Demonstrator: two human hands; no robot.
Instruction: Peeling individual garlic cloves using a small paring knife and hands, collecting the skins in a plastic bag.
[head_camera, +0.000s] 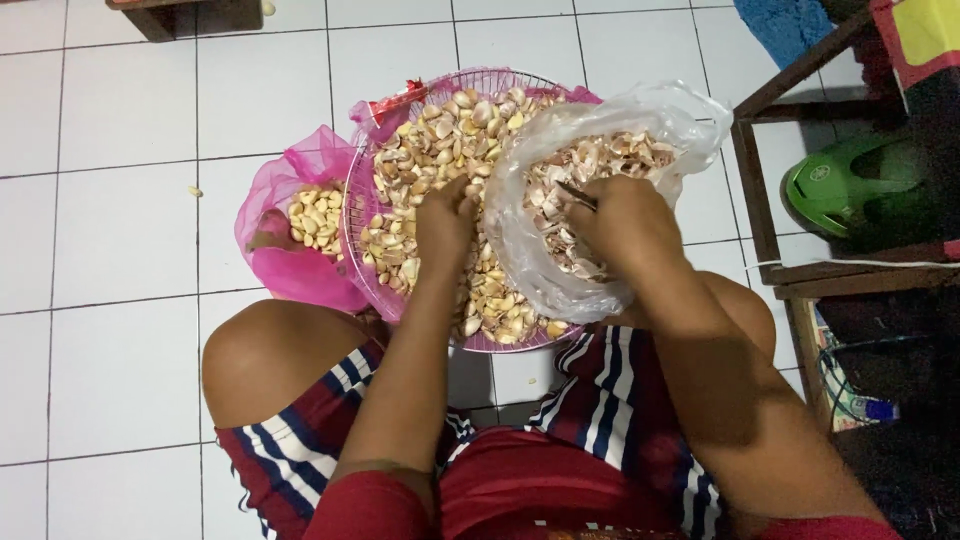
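Head view, my left hand (443, 222) pinching garlic cloves (430, 150) mid-basket (352, 215), right hand (622, 222) gripping small knife (577, 195) inside clear bag (520, 240), tiled floor (110, 230) open leftward.

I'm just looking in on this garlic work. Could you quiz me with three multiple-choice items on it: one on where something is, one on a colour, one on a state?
1. Where is the left hand?
A. On the garlic cloves in the wire basket
B. On the floor tiles
C. Inside the pink mesh bag

2. What colour is the mesh bag beside the basket?
A. Blue
B. Pink
C. White

3. What is the state of the clear plastic bag?
A. Tied shut
B. Flat and empty
C. Open, with garlic pieces and skins inside

Answers:
1. A, the fingers rest on the heap of cloves in the basket.
2. B, the mesh is bright pink and holds paler cloves.
3. C, its mouth gapes and the right hand, gripping a thin dark tool, is at it.
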